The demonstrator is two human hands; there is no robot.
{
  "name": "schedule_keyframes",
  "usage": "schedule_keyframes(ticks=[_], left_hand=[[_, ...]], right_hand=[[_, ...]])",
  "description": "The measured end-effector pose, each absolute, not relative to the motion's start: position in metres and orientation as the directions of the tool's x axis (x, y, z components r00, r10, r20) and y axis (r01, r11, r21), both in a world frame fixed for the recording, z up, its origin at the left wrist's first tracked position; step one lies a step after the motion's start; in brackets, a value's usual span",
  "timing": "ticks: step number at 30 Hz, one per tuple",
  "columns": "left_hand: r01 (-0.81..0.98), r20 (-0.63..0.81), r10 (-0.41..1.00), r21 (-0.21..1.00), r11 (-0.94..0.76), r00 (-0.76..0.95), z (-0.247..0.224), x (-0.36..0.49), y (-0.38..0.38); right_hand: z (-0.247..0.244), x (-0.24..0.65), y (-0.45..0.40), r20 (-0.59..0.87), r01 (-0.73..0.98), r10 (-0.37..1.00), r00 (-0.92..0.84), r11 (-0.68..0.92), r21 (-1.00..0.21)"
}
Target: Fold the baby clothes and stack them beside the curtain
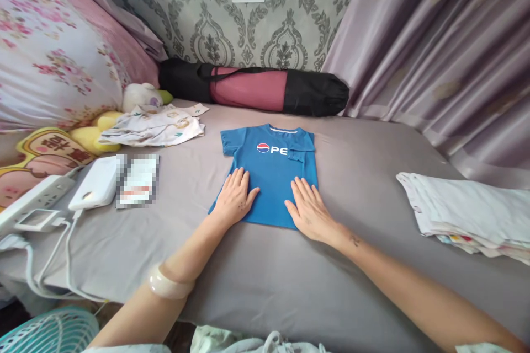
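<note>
A small blue T-shirt (pixel 269 182) lies spread on the grey sheet, its neckline toward the wall. The right-hand sleeve is folded inward over the chest and covers part of the white lettering, so only "PE" shows beside a round red, white and blue logo. My left hand (pixel 236 197) rests flat on the shirt's lower left side, fingers stretched out and thumb apart. Across from it, my right hand (pixel 309 208) lies flat on the lower right side with its fingers spread. Neither hand grips the cloth.
A patterned garment (pixel 157 126) lies beyond to the left, near plush toys. Folded white cloths (pixel 467 212) are stacked at right. A power bank (pixel 96 182), power strip (pixel 39 198) and cables sit at left. A rolled mat in a bag (pixel 248 88) lies along the wall.
</note>
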State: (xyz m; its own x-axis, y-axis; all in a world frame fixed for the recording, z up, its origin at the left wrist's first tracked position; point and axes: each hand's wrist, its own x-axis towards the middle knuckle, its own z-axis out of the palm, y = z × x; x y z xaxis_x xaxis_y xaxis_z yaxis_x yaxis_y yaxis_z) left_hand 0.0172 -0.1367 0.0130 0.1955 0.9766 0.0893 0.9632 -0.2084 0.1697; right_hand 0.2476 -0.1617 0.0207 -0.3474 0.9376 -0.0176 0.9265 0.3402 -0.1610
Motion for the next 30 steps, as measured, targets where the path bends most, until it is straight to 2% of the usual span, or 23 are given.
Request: schedule_keyframes(ticks=[4, 7, 10, 18, 26, 30], left_hand=[[0.959, 0.133, 0.968, 0.163, -0.234, 0.214, 0.009, 0.016, -0.136], [0.958, 0.151, 0.965, 0.162, -0.238, 0.215, 0.007, 0.016, -0.136], [0.96, 0.14, 0.968, 0.162, -0.229, 0.208, 0.008, 0.017, -0.136], [0.962, 0.108, 0.975, 0.172, -0.212, 0.195, 0.009, 0.021, -0.137], [0.953, 0.086, 0.977, 0.222, -0.208, 0.193, 0.012, 0.019, -0.137], [0.937, 0.114, 0.975, 0.275, -0.216, 0.191, 0.013, 0.016, -0.137]], right_hand=[[0.041, 0.254, -0.123, 0.077, 0.912, 0.931, -0.357, 0.365, -0.185], [0.047, 0.264, -0.068, 0.147, 0.951, 0.96, -0.237, 0.26, -0.166], [0.039, 0.269, -0.014, 0.088, 0.981, 0.994, -0.063, 0.078, -0.175], [0.01, 0.246, 0.047, 0.047, 0.971, 0.994, 0.103, -0.09, -0.223], [0.014, 0.24, 0.046, 0.049, 0.986, 0.994, 0.1, -0.092, -0.137], [0.02, 0.212, 0.037, 0.112, 0.993, 0.992, -0.054, 0.065, -0.096]])
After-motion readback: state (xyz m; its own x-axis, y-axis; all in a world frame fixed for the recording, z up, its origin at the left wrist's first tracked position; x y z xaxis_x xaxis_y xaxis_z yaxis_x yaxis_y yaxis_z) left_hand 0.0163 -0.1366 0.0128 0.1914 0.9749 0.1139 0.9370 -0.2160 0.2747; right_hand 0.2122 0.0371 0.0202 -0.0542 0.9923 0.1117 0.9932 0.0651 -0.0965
